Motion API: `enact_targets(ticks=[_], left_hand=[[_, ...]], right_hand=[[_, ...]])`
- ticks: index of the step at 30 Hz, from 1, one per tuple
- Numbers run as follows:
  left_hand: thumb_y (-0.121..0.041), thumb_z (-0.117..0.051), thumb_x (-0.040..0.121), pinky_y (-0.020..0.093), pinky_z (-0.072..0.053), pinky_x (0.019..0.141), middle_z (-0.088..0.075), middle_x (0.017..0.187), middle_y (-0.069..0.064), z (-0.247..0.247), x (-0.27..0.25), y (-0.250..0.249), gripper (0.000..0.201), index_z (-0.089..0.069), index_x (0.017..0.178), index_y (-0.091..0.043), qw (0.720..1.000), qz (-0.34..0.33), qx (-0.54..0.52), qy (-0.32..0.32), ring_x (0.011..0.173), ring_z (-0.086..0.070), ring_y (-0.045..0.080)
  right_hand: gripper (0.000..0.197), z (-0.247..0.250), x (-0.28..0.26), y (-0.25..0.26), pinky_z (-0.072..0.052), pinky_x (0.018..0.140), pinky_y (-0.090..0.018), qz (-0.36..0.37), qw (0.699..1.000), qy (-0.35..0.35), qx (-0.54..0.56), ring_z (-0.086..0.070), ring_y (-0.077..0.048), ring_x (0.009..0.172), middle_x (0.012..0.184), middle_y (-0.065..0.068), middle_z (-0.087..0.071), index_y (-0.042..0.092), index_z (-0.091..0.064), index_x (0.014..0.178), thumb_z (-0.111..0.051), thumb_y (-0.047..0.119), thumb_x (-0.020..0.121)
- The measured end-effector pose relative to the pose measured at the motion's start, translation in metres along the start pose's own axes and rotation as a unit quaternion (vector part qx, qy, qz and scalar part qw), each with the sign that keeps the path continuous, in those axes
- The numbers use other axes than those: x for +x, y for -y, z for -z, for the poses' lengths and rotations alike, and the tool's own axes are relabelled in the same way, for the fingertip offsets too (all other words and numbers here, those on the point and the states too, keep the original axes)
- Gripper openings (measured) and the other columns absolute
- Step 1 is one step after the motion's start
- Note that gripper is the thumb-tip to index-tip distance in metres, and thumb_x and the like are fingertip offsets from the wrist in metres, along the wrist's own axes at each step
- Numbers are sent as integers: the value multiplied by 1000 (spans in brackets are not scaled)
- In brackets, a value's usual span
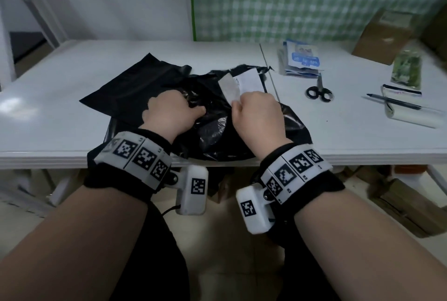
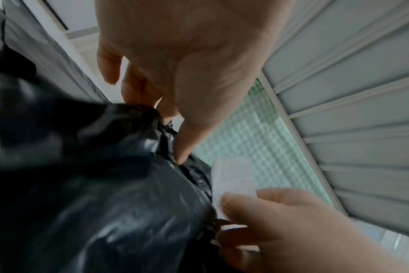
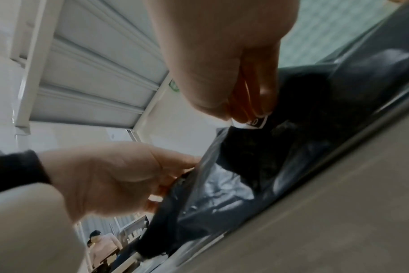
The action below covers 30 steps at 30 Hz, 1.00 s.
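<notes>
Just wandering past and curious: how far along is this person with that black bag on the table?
Done: one end of the white strip is lifted clear of the black bag. In hand: the left hand grips the crumpled plastic while the right hand pinches the strip. Left: the strip's far end seems joined beside the paper label, so peeling isn't finished; the scissors lie apart from both hands.

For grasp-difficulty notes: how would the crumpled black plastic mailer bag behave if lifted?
Probably floppy: the crumpled black plastic mailer bag creases and droops off the white table. Likely slippery, given its gloss. The left hand grips it while the right hand pinches its white label strip, suggesting it shifts easily.
</notes>
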State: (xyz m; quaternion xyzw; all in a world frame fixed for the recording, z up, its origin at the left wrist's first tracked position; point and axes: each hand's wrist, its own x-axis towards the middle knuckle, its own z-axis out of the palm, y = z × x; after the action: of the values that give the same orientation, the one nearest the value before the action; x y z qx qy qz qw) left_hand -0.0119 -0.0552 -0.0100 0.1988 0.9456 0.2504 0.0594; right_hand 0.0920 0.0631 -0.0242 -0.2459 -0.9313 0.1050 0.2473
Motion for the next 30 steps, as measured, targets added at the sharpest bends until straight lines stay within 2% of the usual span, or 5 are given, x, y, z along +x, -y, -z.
enact_targets(ticks=[5,8,12,15,30], left_hand=[[-14,-57,79,33,-36,93,-51,119,15,-4,-14,-29,22,-58,101,-11,978,-191,31,-76,114,-45,33],[-7,-51,79,25,-38,91,-53,118,14,-27,-13,-34,32,-54,111,-5,975,-210,-32,65,113,-50,27],[-23,-53,76,44,-23,115,-21,152,7,-52,-9,-27,84,-10,147,-14,957,-161,-30,238,141,-22,31],[-34,-48,86,50,-3,118,8,159,-1,-60,-11,-26,89,12,149,-19,952,-124,80,269,147,4,29],[-78,-33,77,53,9,115,24,156,-2,-62,-22,-29,106,17,148,-17,931,-113,212,276,144,20,21]], right_hand=[[21,-1,9,6,-31,63,-28,-14,999,33,7,-61,-35,87,89,-18,-64,3,-61,81,-46,15,88],[21,-1,10,2,-32,65,-31,-17,999,47,18,-60,-36,93,97,-22,-65,1,-61,83,-47,16,87],[29,-11,3,-10,-28,62,-29,-4,999,39,37,-60,-37,83,81,-20,-66,8,-53,66,-47,21,90],[36,-23,-5,-14,-41,66,-33,10,996,53,69,-61,-35,81,81,-19,-67,7,-61,69,-46,27,94],[57,-27,-6,-20,-29,57,-33,-211,915,47,340,-28,-15,45,37,7,-29,17,-26,40,-49,17,91]])
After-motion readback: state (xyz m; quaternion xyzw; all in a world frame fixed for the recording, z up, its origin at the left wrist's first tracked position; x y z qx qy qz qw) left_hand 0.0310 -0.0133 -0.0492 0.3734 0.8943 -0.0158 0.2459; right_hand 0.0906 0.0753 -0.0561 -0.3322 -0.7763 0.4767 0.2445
